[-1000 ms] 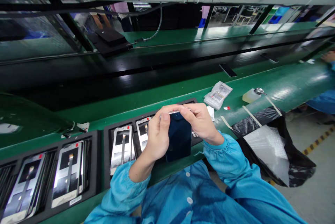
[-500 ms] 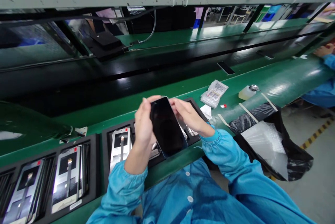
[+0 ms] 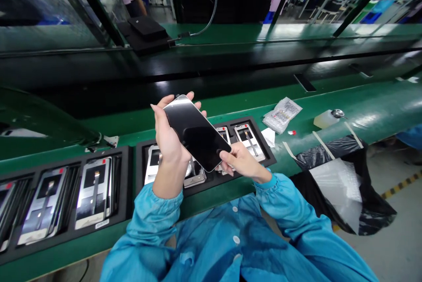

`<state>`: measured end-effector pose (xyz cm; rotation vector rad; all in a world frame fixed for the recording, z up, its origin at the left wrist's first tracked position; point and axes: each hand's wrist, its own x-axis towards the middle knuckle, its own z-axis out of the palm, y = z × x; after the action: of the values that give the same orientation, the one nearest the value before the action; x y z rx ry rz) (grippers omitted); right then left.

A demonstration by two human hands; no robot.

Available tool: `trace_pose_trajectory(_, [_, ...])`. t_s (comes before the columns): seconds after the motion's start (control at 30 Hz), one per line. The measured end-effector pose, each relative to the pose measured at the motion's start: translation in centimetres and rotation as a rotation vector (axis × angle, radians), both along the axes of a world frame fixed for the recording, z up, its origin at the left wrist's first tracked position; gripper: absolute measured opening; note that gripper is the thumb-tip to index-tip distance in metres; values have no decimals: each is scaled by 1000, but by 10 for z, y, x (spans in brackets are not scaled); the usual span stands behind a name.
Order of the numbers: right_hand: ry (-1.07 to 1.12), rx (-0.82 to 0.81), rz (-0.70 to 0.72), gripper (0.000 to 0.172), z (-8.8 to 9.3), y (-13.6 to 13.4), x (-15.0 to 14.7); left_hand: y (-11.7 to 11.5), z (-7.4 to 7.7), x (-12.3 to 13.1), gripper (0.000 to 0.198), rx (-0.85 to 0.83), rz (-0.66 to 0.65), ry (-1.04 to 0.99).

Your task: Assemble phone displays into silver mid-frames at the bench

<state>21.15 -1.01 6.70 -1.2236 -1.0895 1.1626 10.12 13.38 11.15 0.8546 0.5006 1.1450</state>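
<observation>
I hold a dark glossy phone screen panel (image 3: 195, 132) up over the bench with both hands, its glass face towards me and tilted. My left hand (image 3: 166, 134) grips its upper left edge, fingers curled round the far side. My right hand (image 3: 239, 163) pinches its lower right corner between thumb and fingers. Beneath the panel lies a black tray (image 3: 268, 152) holding several white screen panels face down, such as one panel (image 3: 249, 139) with a flex strip.
A second black tray (image 3: 123, 185) with more white panels sits at the left on the green bench. A packet of small bags (image 3: 281, 114), a small bottle (image 3: 325, 119) and a black waste bag (image 3: 343, 185) lie at the right. A dark conveyor (image 3: 198, 84) runs behind.
I have lifted the dark panel up and turned its face towards me. My right hand slid from its top end down to the lower right corner. The view tilted upward.
</observation>
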Motion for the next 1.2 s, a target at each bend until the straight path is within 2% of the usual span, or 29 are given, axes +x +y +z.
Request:
trace_pose_trajectory(0.2, [33,-48,-77,92,-8,4,-19,3,2,2,56,-49,66,-33])
trace_pose_trajectory(0.3, [65,-74,-1,91,-8,6,-28,2,5,3,58,-73,85,-67])
trace_pose_trajectory(0.4, [130,-42,58,86,-5,7,-39,1,7,2,60,-80,118,-80])
trace_pose_trajectory(0.6, [109,-42,35,71,-2,7,-43,1,6,1,52,-88,88,-68])
trace_pose_trajectory(0.7, [2,-12,97,69,-1,1,-32,2,8,2,59,-131,113,-107])
trace_pose_trajectory(0.77, [-202,134,121,58,9,-11,-22,7,10,6,63,-134,127,-92])
trace_pose_trajectory(0.87, [-578,398,98,35,39,-43,-15,28,11,30,76,-140,128,1])
trace_pose_trajectory(0.9, [-676,447,71,31,51,-55,-15,38,9,45,80,-146,115,46])
trace_pose_trajectory(0.97, [-829,433,-48,27,76,-81,-17,62,0,81,87,-181,67,134])
trace_pose_trajectory(1.03, [-926,372,-207,21,95,-104,-17,86,-16,119,85,-289,42,206])
trace_pose_trajectory(1.07, [-944,382,-241,17,101,-114,-15,98,-25,136,82,-313,50,228])
trace_pose_trajectory(1.13, [-959,410,-282,13,108,-132,-9,120,-45,163,71,-351,60,288])
trace_pose_trajectory(1.2, [-934,345,-370,15,111,-147,-1,138,-62,182,63,-368,86,349])
